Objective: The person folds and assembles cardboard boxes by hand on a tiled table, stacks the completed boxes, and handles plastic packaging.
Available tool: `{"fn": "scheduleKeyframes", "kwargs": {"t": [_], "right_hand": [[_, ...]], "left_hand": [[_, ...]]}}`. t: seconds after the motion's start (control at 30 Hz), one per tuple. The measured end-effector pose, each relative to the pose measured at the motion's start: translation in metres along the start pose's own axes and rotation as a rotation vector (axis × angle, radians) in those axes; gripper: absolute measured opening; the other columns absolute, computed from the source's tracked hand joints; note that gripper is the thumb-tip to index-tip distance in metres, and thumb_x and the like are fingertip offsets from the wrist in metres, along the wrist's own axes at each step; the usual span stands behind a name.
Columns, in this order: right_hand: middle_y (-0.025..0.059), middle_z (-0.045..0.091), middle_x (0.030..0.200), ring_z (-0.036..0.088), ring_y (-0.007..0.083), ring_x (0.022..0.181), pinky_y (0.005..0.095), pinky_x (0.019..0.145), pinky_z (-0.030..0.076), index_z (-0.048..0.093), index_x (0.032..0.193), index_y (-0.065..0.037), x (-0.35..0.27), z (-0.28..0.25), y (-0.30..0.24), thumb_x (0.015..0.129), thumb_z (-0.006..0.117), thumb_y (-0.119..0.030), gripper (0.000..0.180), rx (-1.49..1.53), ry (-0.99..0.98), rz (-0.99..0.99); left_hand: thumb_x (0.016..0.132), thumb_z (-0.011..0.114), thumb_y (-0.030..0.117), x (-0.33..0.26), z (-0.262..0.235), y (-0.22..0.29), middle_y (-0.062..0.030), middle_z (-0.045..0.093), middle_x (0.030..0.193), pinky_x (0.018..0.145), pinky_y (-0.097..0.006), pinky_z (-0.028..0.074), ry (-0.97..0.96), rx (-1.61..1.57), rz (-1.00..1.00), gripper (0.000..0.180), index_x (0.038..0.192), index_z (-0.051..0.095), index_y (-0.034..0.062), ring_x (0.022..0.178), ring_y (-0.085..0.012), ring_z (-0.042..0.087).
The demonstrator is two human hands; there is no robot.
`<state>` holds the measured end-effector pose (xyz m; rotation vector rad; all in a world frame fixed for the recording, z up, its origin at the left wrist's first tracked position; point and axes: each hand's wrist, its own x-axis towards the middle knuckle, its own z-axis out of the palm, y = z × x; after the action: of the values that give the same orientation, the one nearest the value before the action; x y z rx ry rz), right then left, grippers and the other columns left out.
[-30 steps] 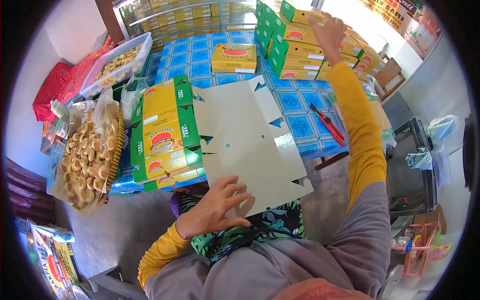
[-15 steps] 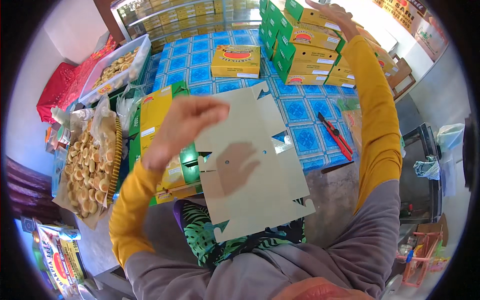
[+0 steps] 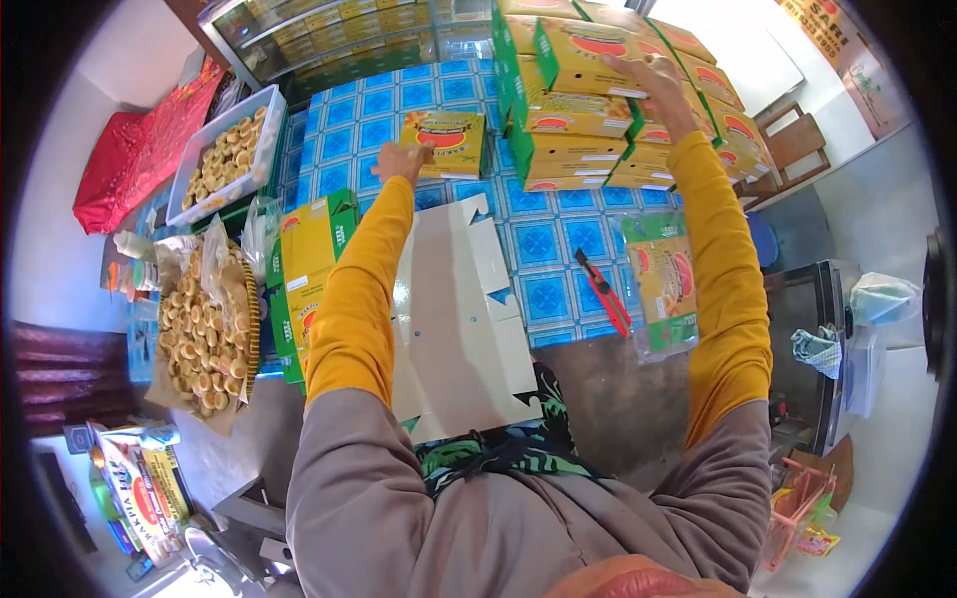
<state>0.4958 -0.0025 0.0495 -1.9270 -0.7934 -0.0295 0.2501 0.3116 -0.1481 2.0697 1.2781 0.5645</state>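
My left hand (image 3: 401, 159) is at the left side of a single yellow box (image 3: 454, 140) on the table, its fingers closed against the edge. My right hand (image 3: 653, 88) reaches to the far right, gripping the top of a yellow-and-green box (image 3: 588, 60) at the front of a tall stack. That box sits askew over those below. Between my arms lies a flat, pale cardboard sheet (image 3: 454, 299), with notched edges and two small holes, partly over the table's front edge and my lap. My left sleeve covers part of its left side.
A red utility knife (image 3: 605, 291) and a plastic-wrapped flat printed piece (image 3: 661, 284) lie right of the sheet on the blue patterned tablecloth (image 3: 538, 244). Flat yellow-green boxes (image 3: 304, 249) lie left. Beyond are a basket of round pastries (image 3: 204, 334) and a plastic tub of pastries (image 3: 224, 154).
My left hand has moved forward from above the cardboard sheet to the single box. My right hand remains at the stack, where the top box now sits turned and nearer. The view has shifted.
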Motion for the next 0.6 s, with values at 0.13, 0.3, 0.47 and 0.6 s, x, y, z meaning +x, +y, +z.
{"fn": "scheduleKeyframes", "kwargs": {"t": [0.13, 0.3, 0.47, 0.6], "right_hand": [[-0.0036, 0.037, 0.062, 0.039, 0.0117, 0.058, 0.0310, 0.057, 0.033, 0.068, 0.070, -0.008, -0.004, 0.004, 0.014, 0.073, 0.079, -0.041, 0.035, 0.035, 0.090, -0.216], [0.0072, 0.052, 0.080, 0.051, 0.0204, 0.081, 0.0363, 0.076, 0.040, 0.065, 0.079, 0.002, 0.016, 0.020, -0.013, 0.066, 0.081, -0.042, 0.048, 0.069, 0.088, 0.014], [0.0166, 0.058, 0.097, 0.055, 0.0259, 0.094, 0.0386, 0.082, 0.041, 0.061, 0.083, 0.010, 0.001, 0.006, -0.014, 0.067, 0.078, -0.045, 0.060, -0.027, 0.033, 0.013], [0.0103, 0.061, 0.076, 0.059, 0.0183, 0.063, 0.0308, 0.054, 0.047, 0.059, 0.101, 0.013, -0.011, 0.013, -0.058, 0.071, 0.079, -0.031, 0.057, 0.134, -0.011, 0.193]], "left_hand": [[0.064, 0.082, 0.040, -0.039, -0.008, 0.045, -0.0238, 0.065, 0.104, 0.091, -0.045, 0.045, -0.171, -0.071, -0.149, 0.059, 0.099, 0.064, -0.0045, 0.097, -0.0361, 0.063], [0.068, 0.081, 0.038, -0.025, -0.010, 0.066, -0.0242, 0.060, 0.119, 0.092, -0.044, 0.045, 0.214, 0.171, -0.272, 0.071, 0.117, 0.054, -0.0071, 0.105, -0.0346, 0.060], [0.088, 0.064, 0.040, -0.068, -0.031, 0.184, -0.0247, 0.060, 0.119, 0.092, -0.038, 0.045, -0.051, -0.822, 0.198, 0.063, 0.127, 0.051, -0.0083, 0.108, -0.0353, 0.058], [0.090, 0.063, 0.040, -0.094, -0.019, 0.237, -0.0263, 0.058, 0.124, 0.096, -0.036, 0.044, -0.197, -0.769, 0.250, 0.065, 0.132, 0.048, -0.0077, 0.112, -0.0360, 0.056]]}}
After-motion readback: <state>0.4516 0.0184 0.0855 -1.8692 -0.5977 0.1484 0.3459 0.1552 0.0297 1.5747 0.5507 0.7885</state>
